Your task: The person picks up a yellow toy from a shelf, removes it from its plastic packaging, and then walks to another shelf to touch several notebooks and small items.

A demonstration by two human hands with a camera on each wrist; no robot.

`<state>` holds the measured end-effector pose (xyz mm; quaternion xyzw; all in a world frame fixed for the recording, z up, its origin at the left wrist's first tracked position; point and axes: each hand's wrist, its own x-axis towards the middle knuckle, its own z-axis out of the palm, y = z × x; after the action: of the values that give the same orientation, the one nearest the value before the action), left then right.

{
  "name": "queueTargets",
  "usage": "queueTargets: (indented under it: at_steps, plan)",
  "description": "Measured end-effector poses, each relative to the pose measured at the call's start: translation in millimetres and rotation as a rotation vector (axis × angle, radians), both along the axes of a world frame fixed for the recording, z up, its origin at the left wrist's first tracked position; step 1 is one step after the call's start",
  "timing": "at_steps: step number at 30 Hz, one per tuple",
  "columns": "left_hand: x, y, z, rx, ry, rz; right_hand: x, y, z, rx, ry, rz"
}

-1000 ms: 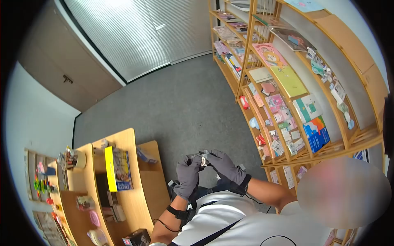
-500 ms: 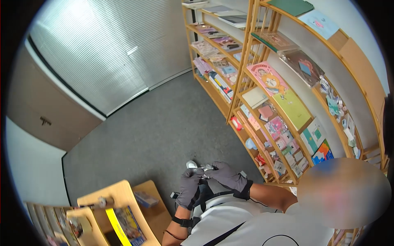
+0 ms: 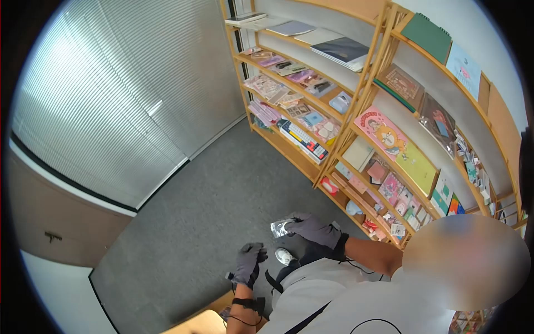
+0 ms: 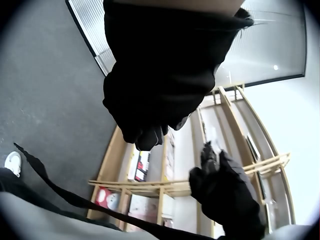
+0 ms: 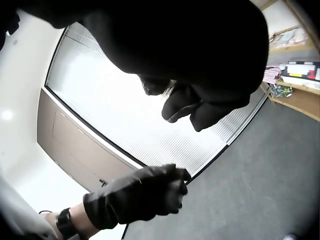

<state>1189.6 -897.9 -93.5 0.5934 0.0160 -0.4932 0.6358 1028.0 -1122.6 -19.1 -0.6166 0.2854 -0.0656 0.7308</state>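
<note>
**A:** What do I have in my hands right now?

**B:** One thing only. My right hand (image 3: 313, 229), in a dark glove, has its fingers curled round a small crinkly silver-clear packet (image 3: 280, 227), which sticks out past the fingertips on the side toward the blinds. I can't make out what is inside it.

**A:** And my left?

**B:** My left hand (image 3: 248, 265) hangs lower and nearer my body, apart from the right one and from the packet. It is gloved too, its fingers loosely bent with nothing between them. From the right wrist camera I see it (image 5: 137, 196) the same way, relaxed and empty.

**A:** Two hands, one packet. What lies around them?

**B:** Below and between the hands I count one white shoe (image 3: 284, 256) on the grey carpet (image 3: 211, 206). Beyond the right hand stand two wooden shelf units (image 3: 356, 119), joined at an angle. They carry many flat books, cards and small packaged goods; I can't count those exactly. One pink picture book (image 3: 382, 132) stands face-out just past the right hand, higher up.

**A:** And past the left hand?

**B:** Further out, one wide run of closed vertical blinds (image 3: 122, 94) fills that wall, with a brown panel (image 3: 55, 217) beneath it.
</note>
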Motion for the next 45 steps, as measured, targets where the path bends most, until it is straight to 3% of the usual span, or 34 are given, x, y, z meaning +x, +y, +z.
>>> queueTargets:
  at_steps: [5, 7, 9, 11, 15, 20, 23, 24, 26, 28, 30, 34, 35, 36, 38, 39, 41, 45]
  plan:
    - [48.6, 81.6, -119.1, 0.223, 0.063, 0.096, 59.0, -25.4, -4.0, 0.024, 0.063, 0.045]
    - [53.9, 131.0, -173.5, 0.348, -0.074, -0.124, 83.0, -34.6, -4.0, 0.09, 0.063, 0.021]
    - [51.4, 161.1, -168.2, 0.779, -1.043, -1.113, 106.3, -45.5, -11.2, 0.125, 0.062, 0.003]
    - [39.5, 206.9, -221.2, 0.661, -1.165, -0.976, 133.6, -59.5, -31.5, 0.169, 0.038, -0.009]
    - [76.2, 162.5, -226.2, 0.721, -1.061, -0.977, 192.6, -106.6, -36.0, 0.219, 0.076, -0.009]
    - [146.6, 108.2, -193.5, 0.846, -0.891, -1.017, 279.7, -174.6, -35.7, 0.264, -0.017, -0.095]
    - [222.7, 67.7, -170.8, 0.876, -0.823, -1.144, 316.4, -216.5, 14.4, 0.138, -0.113, -0.205]
    - [254.0, 42.4, -148.1, 0.862, -0.847, -1.223, 323.6, -236.2, 16.6, 0.153, -0.11, -0.283]
    - [304.7, -38.3, -79.2, 0.834, -1.047, -1.293, 330.5, -275.2, 17.6, -0.108, -0.039, -0.253]
    - [346.5, -73.2, -70.7, 0.785, -1.15, -1.347, 319.0, -302.6, 38.4, -0.162, 0.047, -0.352]
    - [386.6, -93.7, -85.5, 0.311, -0.189, -0.137, 306.1, -330.1, 46.1, -0.22, 0.137, -0.427]
    - [444.2, -173.0, -62.2, 0.445, -0.085, -0.092, 245.1, -378.1, 29.2, -0.324, 0.009, -0.724]
    - [462.7, -179.6, -72.4, 0.447, -0.087, -0.131, 226.6, -387.1, 32.2, -0.431, 0.089, -0.771]
    - [481.6, -181.8, -87.7, 0.438, -0.317, -0.419, 210.8, -394.1, 45.9, -0.536, 0.175, -0.813]
    - [520.1, -190.6, -117.6, 0.363, -0.777, -0.987, 183.5, -405.8, 61.0, -0.46, 0.224, -0.894]
    - [534.0, -200.4, -120.3, 0.352, -0.771, -1.02, 174.9, -410.1, 72.5, -0.456, 0.245, -0.92]
    - [572.3, -222.2, -120.9, 0.367, -0.939, -1.279, 165.0, -415.7, 91.8, -0.455, 0.586, -0.979]
    - [634.7, -290.3, -94.4, 0.348, -1.297, -1.747, 151.9, -434.2, 100.8, -0.496, 0.731, -0.968]
